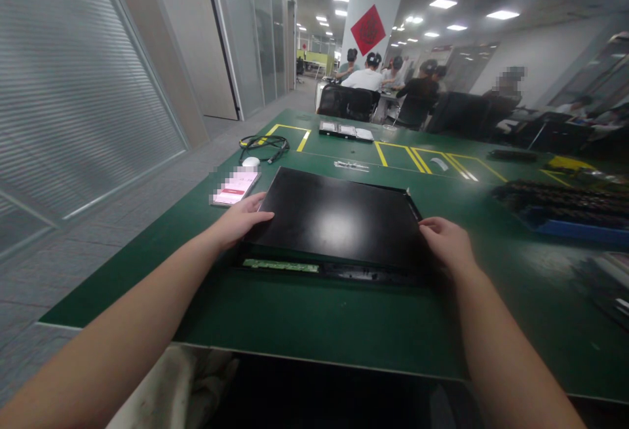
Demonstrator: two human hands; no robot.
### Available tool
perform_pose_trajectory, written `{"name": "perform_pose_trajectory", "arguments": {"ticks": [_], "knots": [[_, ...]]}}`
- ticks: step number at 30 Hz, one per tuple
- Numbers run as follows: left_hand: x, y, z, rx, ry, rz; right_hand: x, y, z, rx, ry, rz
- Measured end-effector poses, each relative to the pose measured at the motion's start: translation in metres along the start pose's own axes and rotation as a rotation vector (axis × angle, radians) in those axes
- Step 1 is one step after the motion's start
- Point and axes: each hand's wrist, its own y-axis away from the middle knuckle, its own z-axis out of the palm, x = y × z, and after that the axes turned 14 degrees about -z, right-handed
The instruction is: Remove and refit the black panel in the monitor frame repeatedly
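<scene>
A black, glossy flat display panel (339,216) lies in front of me, its near edge above a black frame or casing (358,274). Along the left part of that casing runs a narrow green circuit board (280,265). My left hand (244,219) grips the panel's left edge, thumb on top and fingers at the side. At the right edge, my right hand (446,240) pinches the panel between thumb and curled fingers. How far the panel is lifted from the casing, I cannot tell.
Left of the panel are a lit phone (234,186), a white mouse (251,162) and a coiled black cable (265,147). Yellow tape (393,145) marks the green table (314,324). A blue tray (584,229) with dark items stands right. Several people sit farther back.
</scene>
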Motion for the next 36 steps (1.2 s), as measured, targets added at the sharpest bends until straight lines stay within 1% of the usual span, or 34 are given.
{"name": "perform_pose_trajectory", "arguments": {"ticks": [5,9,15,21,26,32,36], "knots": [[-0.0007,-0.0013,-0.0008,-0.002,-0.024,0.011,0.0024,-0.0007,0.0007,-0.001,0.001,-0.012],[-0.0013,-0.0023,-0.0024,-0.006,-0.029,0.02,0.002,-0.0007,-0.0005,-0.021,-0.009,0.008],[-0.0024,-0.0042,-0.0038,-0.048,-0.036,0.052,-0.0028,-0.0002,-0.0031,-0.014,-0.001,0.016],[-0.0032,-0.0049,-0.0037,-0.031,-0.057,0.052,-0.0013,-0.0012,-0.0035,-0.018,-0.001,0.024],[-0.004,-0.0052,-0.0035,-0.046,-0.042,0.069,0.0008,-0.0022,-0.0039,-0.036,-0.015,0.049],[-0.0025,-0.0037,-0.0046,0.002,-0.073,0.074,0.0032,-0.0018,-0.0034,-0.034,-0.028,0.022],[-0.0028,-0.004,-0.0055,-0.018,-0.086,0.081,0.002,-0.0014,-0.0037,-0.023,-0.045,0.03]]}}
